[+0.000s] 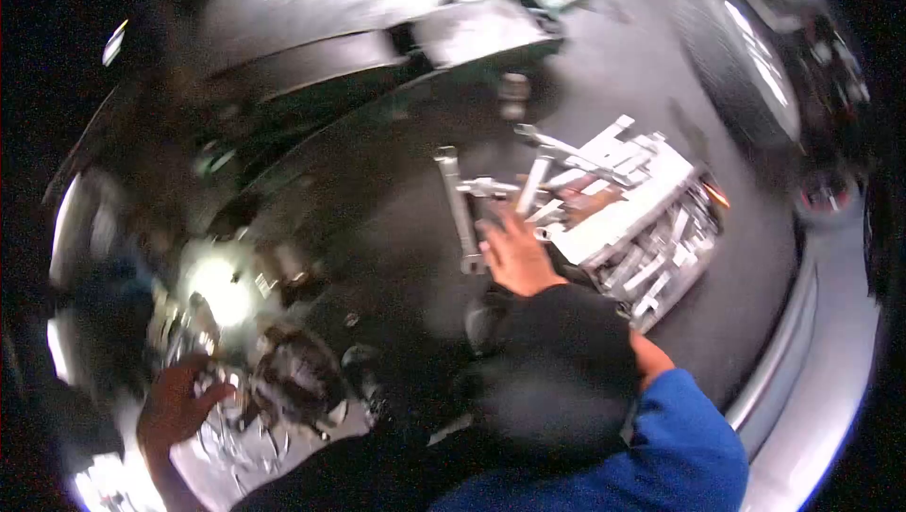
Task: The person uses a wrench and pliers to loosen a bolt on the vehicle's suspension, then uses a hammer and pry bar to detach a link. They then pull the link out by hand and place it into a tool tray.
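Note:
My right hand (pixel 519 252) is stretched out with its fingers spread, beside several loose wrenches. One long wrench (pixel 459 210) lies just left of its fingertips; another wrench (pixel 535 184) lies above them. To the right is a pale tray (pixel 609 229) heaped with metal tools. At the lower left, my left hand (pixel 175 408) has its fingers and thumb bent round something small and shiny that blur hides. Metal parts (pixel 236 399) lie close to its thumb. A dark rounded shape (pixel 566 361) covers part of my right forearm, above the blue sleeve (pixel 684 436).
A bright lamp (pixel 222 290) glows above the left hand, near a dark mechanical part (pixel 297 370). A wheel (pixel 746 68) stands at the upper right. A small cylindrical object (pixel 513 95) is on the dark floor. A pale curved panel (pixel 830 342) runs down the right edge.

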A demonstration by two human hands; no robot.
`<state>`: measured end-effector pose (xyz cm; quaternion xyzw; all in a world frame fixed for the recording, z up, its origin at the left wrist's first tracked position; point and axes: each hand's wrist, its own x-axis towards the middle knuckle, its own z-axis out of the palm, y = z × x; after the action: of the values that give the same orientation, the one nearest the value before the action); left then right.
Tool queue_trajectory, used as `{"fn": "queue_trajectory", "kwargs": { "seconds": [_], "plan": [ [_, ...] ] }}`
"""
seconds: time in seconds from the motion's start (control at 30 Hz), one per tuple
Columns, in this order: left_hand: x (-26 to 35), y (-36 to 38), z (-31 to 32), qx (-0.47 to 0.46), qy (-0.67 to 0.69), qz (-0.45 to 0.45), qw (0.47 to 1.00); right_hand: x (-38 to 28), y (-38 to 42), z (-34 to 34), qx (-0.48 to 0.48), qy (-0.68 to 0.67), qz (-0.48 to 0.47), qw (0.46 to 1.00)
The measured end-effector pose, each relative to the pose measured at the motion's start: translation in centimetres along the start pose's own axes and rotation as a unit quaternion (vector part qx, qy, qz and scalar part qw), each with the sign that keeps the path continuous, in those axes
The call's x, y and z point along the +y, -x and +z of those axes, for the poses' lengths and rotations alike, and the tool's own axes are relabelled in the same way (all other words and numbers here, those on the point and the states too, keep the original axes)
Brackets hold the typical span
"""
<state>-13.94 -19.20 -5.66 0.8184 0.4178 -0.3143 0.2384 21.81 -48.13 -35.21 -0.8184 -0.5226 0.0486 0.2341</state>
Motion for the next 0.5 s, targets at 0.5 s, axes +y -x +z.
{"fn": "queue_trajectory", "kwargs": {
  "seconds": [0.5],
  "plan": [
    [11.3, -2.9, 0.5, -0.100, -0.056, 0.203, 0.972, 5.4, 3.6, -3.4, 0.090, 0.075, 0.163, 0.980]
  ]
}}
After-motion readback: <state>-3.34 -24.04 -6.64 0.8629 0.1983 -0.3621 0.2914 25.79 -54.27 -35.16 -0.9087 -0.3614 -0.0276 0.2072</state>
